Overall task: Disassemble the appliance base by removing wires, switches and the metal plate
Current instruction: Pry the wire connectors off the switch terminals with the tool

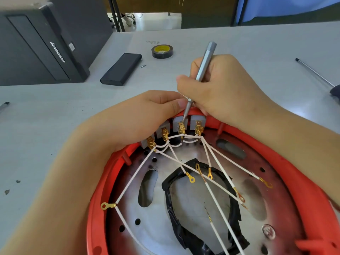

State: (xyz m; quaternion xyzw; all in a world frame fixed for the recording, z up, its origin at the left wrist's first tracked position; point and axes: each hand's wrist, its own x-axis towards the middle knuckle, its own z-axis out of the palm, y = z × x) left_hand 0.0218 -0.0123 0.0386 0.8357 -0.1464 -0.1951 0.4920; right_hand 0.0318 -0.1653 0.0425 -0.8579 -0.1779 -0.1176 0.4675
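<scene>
Appliance base [303, 196], red, upside down at near table edge. Right hand [220, 89] pinching grey screwdriver [202, 70], tip on third switch [181, 124] terminal. Left hand [147, 111] curled over rim, bracing the switch row. Risk: tip slipping into left fingers [176, 104], or tearing white wires [136, 173]. Tight between hands; open table [257, 52] beyond.

Four grey switches [181, 124] sit in a row just below the fingertips of the two hands, left hand [139, 116] and right hand [220, 89]. One screwdriver [202, 70] is in the right-hand grip. Seven gold ring terminals [106, 206] are visible on the white wires [136, 175] nearer the viewer. Beyond the grip: one tape roll [162, 51], one black case [121, 69].
</scene>
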